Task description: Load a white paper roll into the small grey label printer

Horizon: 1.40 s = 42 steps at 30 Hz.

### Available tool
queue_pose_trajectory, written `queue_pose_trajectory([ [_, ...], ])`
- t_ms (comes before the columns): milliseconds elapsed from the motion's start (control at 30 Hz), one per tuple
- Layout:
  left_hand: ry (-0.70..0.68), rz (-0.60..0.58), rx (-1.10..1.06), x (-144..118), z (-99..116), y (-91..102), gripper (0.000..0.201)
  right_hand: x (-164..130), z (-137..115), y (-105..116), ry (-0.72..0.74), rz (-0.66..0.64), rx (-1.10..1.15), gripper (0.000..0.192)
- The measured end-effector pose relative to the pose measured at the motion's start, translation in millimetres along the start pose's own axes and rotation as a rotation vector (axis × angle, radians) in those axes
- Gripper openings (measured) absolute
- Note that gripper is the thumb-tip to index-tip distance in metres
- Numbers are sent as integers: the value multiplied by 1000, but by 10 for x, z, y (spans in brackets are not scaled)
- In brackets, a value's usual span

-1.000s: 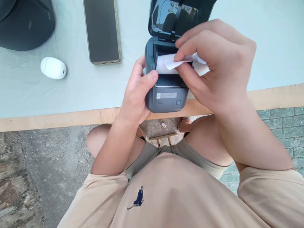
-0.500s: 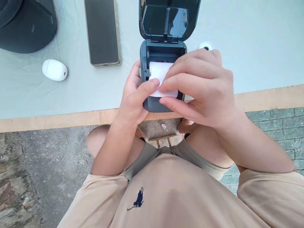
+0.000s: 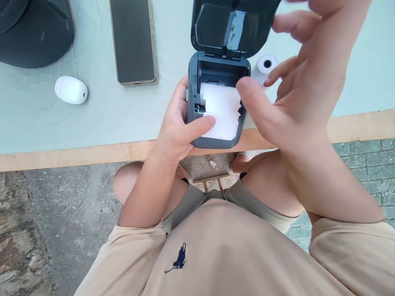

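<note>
My left hand (image 3: 179,127) grips a small dark thermal printer (image 3: 194,135) at its left side, the thumb pressing on a white paper strip (image 3: 224,113). The strip has ragged side edges and lies out of the printer's bay over its front lip. The printer's lid (image 3: 231,31) stands raised on its hinge, with a see-through window. My right hand (image 3: 308,82) is spread at the right of the printer, one fingertip at the lid's right edge and the thumb by the bay's right rim. Its upper fingers run out of the picture.
Right of the printer stands a white paper roll (image 3: 266,65), partly behind my right hand. A phone (image 3: 134,45), a white oval case (image 3: 70,89) and a black cap-like object (image 3: 37,37) lie on the left of the cloth-covered table. Its wooden edge (image 3: 92,154) runs just below the printer.
My right hand has left the paper and moved up and right to the lid, its fingers opening. The paper now reaches over the front lip. The printer has shifted slightly right.
</note>
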<state>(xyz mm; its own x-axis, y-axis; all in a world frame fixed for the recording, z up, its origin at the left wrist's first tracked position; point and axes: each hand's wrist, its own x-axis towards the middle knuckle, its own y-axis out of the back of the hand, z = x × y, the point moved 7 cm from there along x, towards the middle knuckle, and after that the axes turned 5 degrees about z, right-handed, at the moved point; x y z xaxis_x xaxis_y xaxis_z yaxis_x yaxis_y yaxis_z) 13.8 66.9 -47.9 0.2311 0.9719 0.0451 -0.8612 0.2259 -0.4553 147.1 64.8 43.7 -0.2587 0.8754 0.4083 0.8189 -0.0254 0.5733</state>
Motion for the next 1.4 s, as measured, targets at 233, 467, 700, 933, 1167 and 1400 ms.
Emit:
queue_pose_trajectory([
  [233, 8, 38, -12, -22, 47, -24, 66, 33, -101, 189, 86, 226, -210, 27],
  [467, 30, 61, -67, -45, 63, -18, 61, 9, -72, 15, 218, -20, -199, 27],
  [700, 121, 121, -96, -76, 183, -104, 35, -20, -155, 22, 168, -30, -180, 40],
  [933, 87, 134, -31, -105, 178, -132, 32, -54, -169, 18, 150, -204, -351, 42],
  [1167, 42, 74, -133, -83, 144, -170, 28, -73, -130, 45, 188, -171, -319, 42],
  [1400, 78, 147, -87, -39, 136, -116, 34, -70, -88, 40, 231, -121, -283, 42],
])
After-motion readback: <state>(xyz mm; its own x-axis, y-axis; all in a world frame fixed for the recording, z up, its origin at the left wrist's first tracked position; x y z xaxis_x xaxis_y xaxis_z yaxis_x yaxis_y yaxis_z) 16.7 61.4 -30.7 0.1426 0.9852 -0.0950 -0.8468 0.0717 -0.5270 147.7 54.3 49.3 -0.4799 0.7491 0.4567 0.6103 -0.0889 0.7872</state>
